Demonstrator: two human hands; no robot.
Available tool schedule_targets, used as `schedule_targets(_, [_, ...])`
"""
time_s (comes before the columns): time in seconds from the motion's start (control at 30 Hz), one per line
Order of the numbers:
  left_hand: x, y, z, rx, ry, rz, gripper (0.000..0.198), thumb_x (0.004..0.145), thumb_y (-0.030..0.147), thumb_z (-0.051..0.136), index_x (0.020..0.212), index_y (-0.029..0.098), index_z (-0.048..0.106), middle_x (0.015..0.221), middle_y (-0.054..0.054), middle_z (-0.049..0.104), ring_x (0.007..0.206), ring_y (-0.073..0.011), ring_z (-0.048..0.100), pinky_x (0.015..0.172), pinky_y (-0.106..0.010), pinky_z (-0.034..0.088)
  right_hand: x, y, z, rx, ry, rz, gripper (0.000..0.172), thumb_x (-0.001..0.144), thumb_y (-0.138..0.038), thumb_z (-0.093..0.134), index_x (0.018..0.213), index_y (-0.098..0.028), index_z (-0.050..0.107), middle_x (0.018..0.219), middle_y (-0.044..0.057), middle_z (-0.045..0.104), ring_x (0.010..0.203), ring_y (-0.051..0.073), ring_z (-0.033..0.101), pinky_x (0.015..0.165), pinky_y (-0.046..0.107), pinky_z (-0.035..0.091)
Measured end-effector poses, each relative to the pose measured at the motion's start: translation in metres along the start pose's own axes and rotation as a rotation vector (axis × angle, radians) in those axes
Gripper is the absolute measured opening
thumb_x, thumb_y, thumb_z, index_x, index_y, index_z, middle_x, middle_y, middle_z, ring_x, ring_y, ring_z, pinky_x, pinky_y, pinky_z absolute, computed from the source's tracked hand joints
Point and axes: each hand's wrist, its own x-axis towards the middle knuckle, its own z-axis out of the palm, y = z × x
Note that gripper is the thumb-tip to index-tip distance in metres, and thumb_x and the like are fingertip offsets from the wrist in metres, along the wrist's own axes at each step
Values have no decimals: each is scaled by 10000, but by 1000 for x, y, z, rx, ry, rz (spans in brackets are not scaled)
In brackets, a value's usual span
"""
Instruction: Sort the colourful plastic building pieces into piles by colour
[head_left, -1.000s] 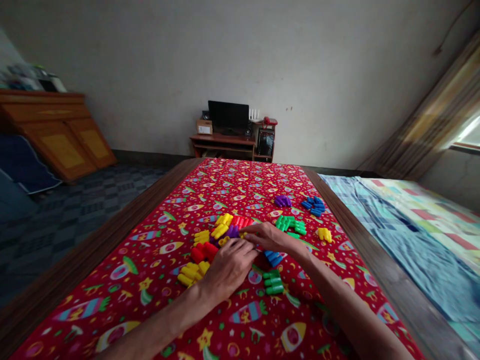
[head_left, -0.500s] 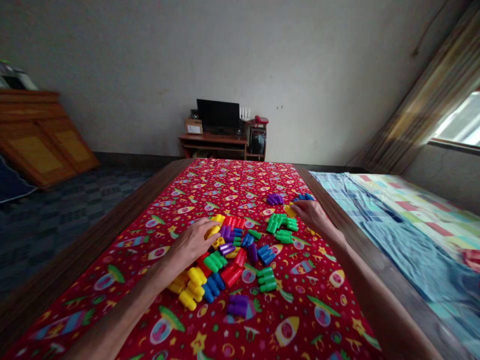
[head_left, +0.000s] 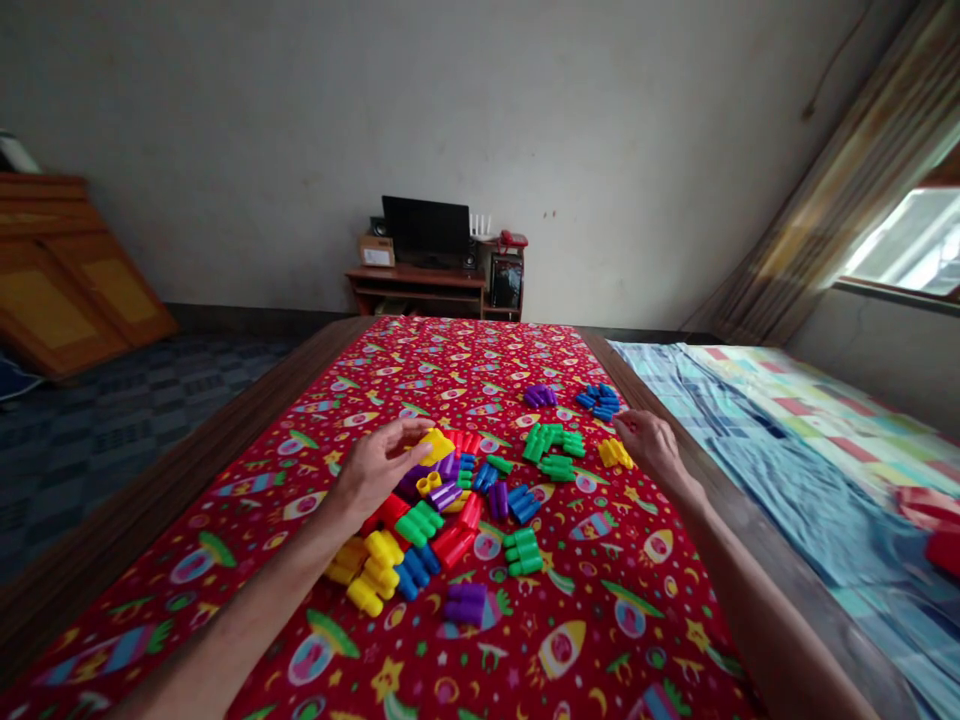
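Observation:
My left hand (head_left: 381,468) has its thumb and fingers closed on a yellow building block (head_left: 435,447) at the far left side of a mixed pile. Purple blocks, a red block (head_left: 466,442) and a green block (head_left: 420,522) lie close by in that pile. My right hand (head_left: 651,440) is over the right side of the cloth, its fingers loosely curled and apart, holding nothing visible. Just left of its fingertips are yellow blocks (head_left: 615,453), resting together. Blue blocks (head_left: 600,400) form a group beyond them, and green blocks (head_left: 553,442) another to the left.
A red patterned cloth (head_left: 562,600) covers the table, whose dark wooden edge (head_left: 247,425) shows on both sides. Purple blocks (head_left: 540,396) sit toward the back. A bed (head_left: 795,420) stands along the right, and a desk with a monitor (head_left: 426,232) is against the wall.
My right hand has let go of a yellow block, now lying with another yellow one, and drawn right. My left hand has raised a yellow block slightly from the pile. The view has shifted slightly.

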Motion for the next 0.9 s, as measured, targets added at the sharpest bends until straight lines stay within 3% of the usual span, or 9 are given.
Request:
schedule_targets(0.1, [-9, 4, 13, -44, -49, -9, 551, 648, 558, 770, 1013, 156, 670, 919, -73, 749, 887, -256, 721, 780, -358, 604, -6, -49, -5, 288, -200, -97, 386, 901, -417, 489, 861, -129, 742, 686, 66, 683, 621, 172, 605, 594, 262, 436])
schedule_targets(0.23, [-26, 7, 33, 38, -121, 58, 427, 699, 492, 749, 995, 192, 683, 926, -43, 743, 831, -229, 724, 732, -324, 608, -36, -120, 2, 586, -583, -443, 421, 909, -403, 557, 1254, -172, 624, 868, 52, 719, 632, 123, 585, 570, 213, 431])
schedule_targets(0.3, [-32, 8, 38, 82, -147, 102, 345, 744, 428, 721, 1006, 207, 680, 962, -39, 741, 846, -222, 723, 748, -322, 606, -46, -138, 12, 583, -585, -538, 373, 923, -337, 542, 1245, -167, 621, 807, 39, 702, 570, 96, 528, 537, 197, 390])
schedule_targets(0.37, [-35, 8, 39, 86, -173, 134, 284, 782, 370, 679, 1017, 210, 673, 973, -37, 740, 863, -218, 723, 755, -317, 605, -47, -138, 21, 562, -511, -538, 310, 924, -298, 524, 1163, -151, 655, 725, 22, 668, 532, 82, 481, 514, 194, 351])
schedule_targets(0.5, [-30, 6, 34, 176, -177, 229, 194, 854, 296, 573, 996, 204, 670, 969, -40, 736, 859, -195, 718, 754, -294, 599, -18, -93, 20, 517, -340, -332, 368, 899, -400, 524, 1099, -127, 668, 652, 4, 606, 535, 93, 469, 510, 207, 334])
schedule_targets(0.63, [-25, 7, 28, 402, -171, 428, 209, 894, 257, 495, 961, 205, 687, 978, -53, 735, 920, -195, 701, 840, -308, 579, 15, -16, -12, 329, -227, -36, 507, 833, -564, 512, 930, -109, 714, 538, -16, 485, 492, 100, 386, 474, 235, 277])
schedule_targets(0.77, [-20, -3, 22, 572, -237, 527, 259, 908, 247, 466, 1017, 211, 698, 1082, -65, 718, 1017, -200, 676, 945, -328, 545, 24, 49, -38, 183, -489, 81, 555, 718, -664, 535, 657, -130, 670, 504, -14, 447, 482, 95, 352, 466, 245, 247])
schedule_targets(0.83, [-15, -15, 17, 648, -225, 552, 291, 920, 255, 446, 1063, 213, 696, 1147, -75, 695, 1077, -209, 650, 990, -346, 522, 21, 67, -37, 223, -669, 116, 586, 676, -712, 533, 591, -139, 623, 491, -20, 427, 471, 86, 331, 459, 243, 250])
schedule_targets(0.9, [-11, -28, 12, 727, -182, 548, 318, 922, 269, 438, 1112, 212, 686, 1210, -87, 663, 1151, -229, 610, 1043, -382, 485, 18, 76, -28, 299, -767, 150, 602, 647, -727, 548, 636, -131, 637, 490, -24, 433, 464, 86, 339, 458, 240, 272])
